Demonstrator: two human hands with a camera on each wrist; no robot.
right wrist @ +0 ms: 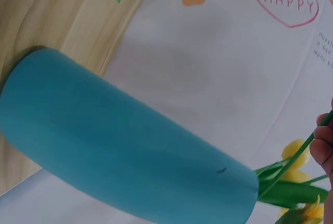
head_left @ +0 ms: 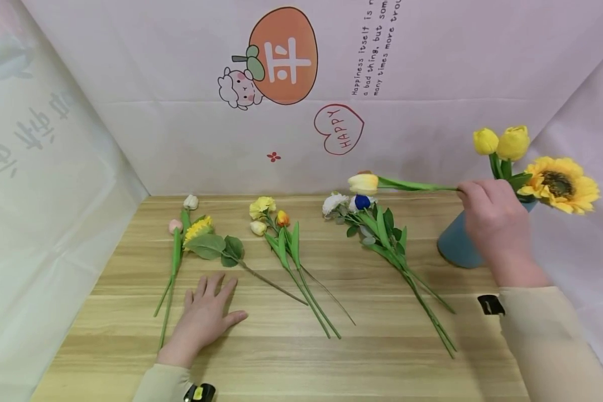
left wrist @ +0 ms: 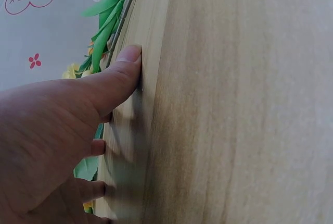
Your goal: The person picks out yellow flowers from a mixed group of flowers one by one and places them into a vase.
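In the head view my right hand pinches the stem of a pale yellow tulip, whose flower points left. Beside that hand stands a blue vase holding two yellow tulips and a sunflower. The right wrist view shows the pinched green stem slanting down to the vase mouth; whether its end is inside, I cannot tell. My left hand rests on the wooden table with fingers spread, near a lying sunflower.
On the left lie a pink tulip and a white tulip. A middle group includes a yellow carnation and an orange tulip. Toward the right lie white flowers and a blue bloom. A printed cloth hangs behind.
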